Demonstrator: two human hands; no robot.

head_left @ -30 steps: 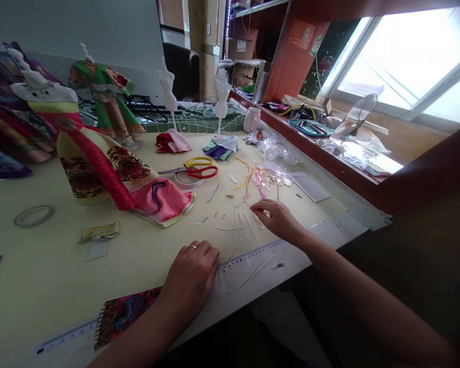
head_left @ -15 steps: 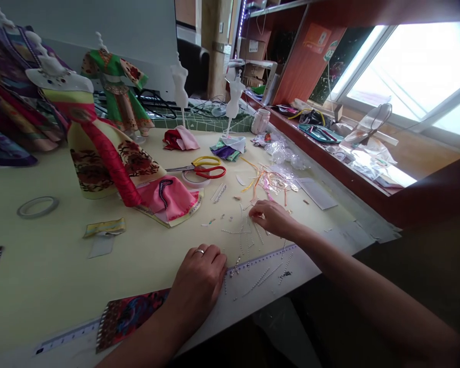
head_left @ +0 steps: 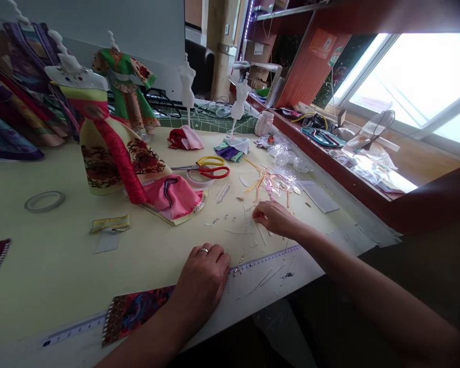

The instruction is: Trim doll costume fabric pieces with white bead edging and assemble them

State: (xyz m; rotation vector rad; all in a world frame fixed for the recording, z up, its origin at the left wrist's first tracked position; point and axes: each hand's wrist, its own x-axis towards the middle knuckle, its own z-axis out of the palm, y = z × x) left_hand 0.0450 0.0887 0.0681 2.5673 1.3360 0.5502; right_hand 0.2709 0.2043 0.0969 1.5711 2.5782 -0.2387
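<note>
My left hand (head_left: 206, 276), with a ring on one finger, rests curled at the table's front edge. Under its wrist lies a dark patterned fabric strip (head_left: 138, 309), and a clear ruler (head_left: 268, 259) runs past its fingers. Whatever its fingertips hold, if anything, is hidden. Farther right, my right hand (head_left: 274, 219) has thumb and fingers pinched together low over the table. Loose strands of small pale beads (head_left: 261, 234) lie around and beneath its fingertips; I cannot make out what is in the pinch. More bead strands (head_left: 266, 276) lie in front of the ruler.
Scissors (head_left: 210, 168) with yellow and red handles lie near a pink fabric piece (head_left: 176, 197). Dressed doll forms (head_left: 124, 97) stand at the back left, two bare white mannequins (head_left: 186, 84) at the back. Ribbons (head_left: 270, 181), plastic packaging (head_left: 287, 156) and a tape roll (head_left: 45, 201) are on the table.
The whole view has shifted a little, so things appear slightly farther right. Both hands keep nearly the same places over the table.
</note>
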